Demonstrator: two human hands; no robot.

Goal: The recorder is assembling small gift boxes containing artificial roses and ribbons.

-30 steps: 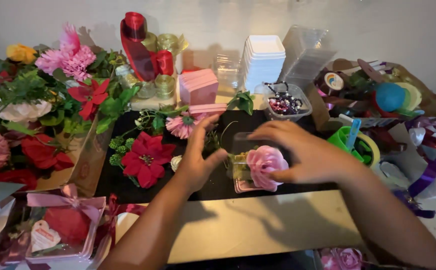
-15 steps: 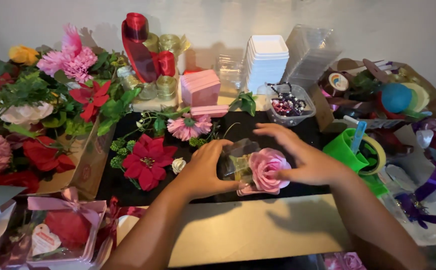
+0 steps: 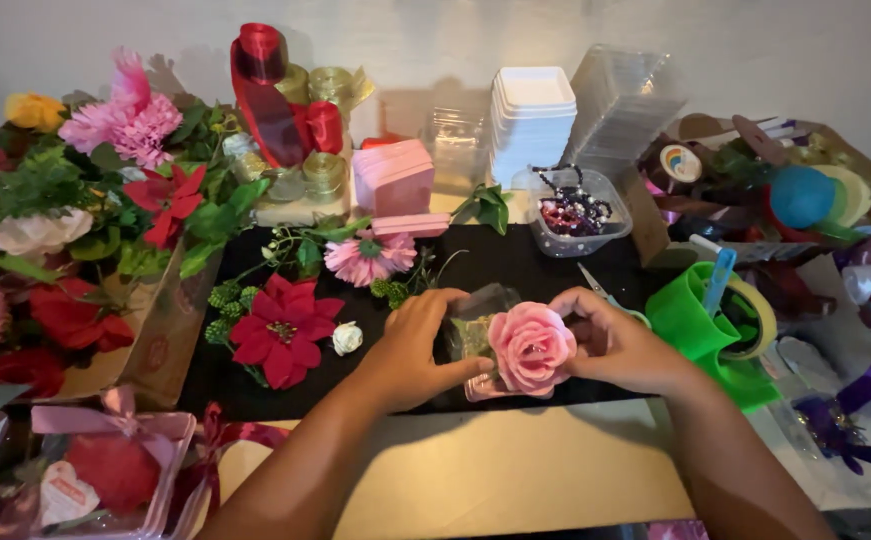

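A pink artificial rose [image 3: 531,346] sits in a small clear plastic box [image 3: 479,312] on the black mat [image 3: 525,265]. My left hand [image 3: 417,345] grips the box's left side, thumb along its front. My right hand [image 3: 623,343] holds the box's right side behind the rose. Some green shows inside the box beside the rose.
A red poinsettia [image 3: 281,330], a small white bud [image 3: 346,339] and a pink daisy [image 3: 369,256] lie left on the mat. Mixed flowers [image 3: 75,200] fill a box at far left. Behind stand ribbon spools [image 3: 285,90], stacked white trays [image 3: 532,120], a bead tub [image 3: 573,212]; green ribbon [image 3: 697,325] right.
Both hands drew the box with the rose slightly nearer and closed in around it; the rose now stands more upright between them.
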